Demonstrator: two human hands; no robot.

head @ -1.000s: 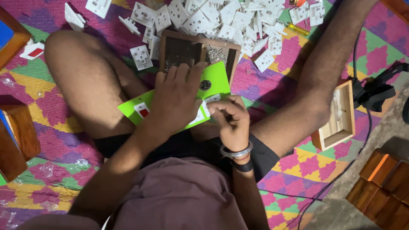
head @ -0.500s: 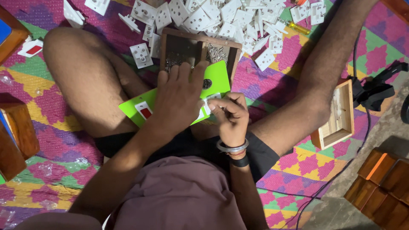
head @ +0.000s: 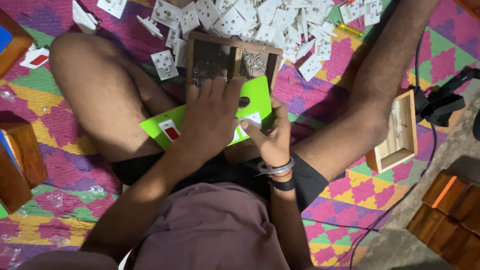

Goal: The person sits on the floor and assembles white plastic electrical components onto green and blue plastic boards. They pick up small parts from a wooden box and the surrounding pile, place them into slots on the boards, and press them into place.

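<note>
Green plastic board [head: 257, 95] lies across the lap, the left hand [head: 212, 117] spread flat on it, gripping nothing. At its near edge the right hand [head: 270, 142] pinches a white switch [head: 251, 120]. Beyond the board sits a wooden tray [head: 232, 57], then scattered white sockets [head: 265, 17].

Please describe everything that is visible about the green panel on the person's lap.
The green panel is a flat, bright lime plate, plastic by its look, lying tilted across the lap before a wooden tray of screws. A white switch with a red rocker sits near its left end, a small dark round fitting near the top, and a white module at the lower right. The left hand presses flat on its middle; the right hand pinches the white module.
</note>
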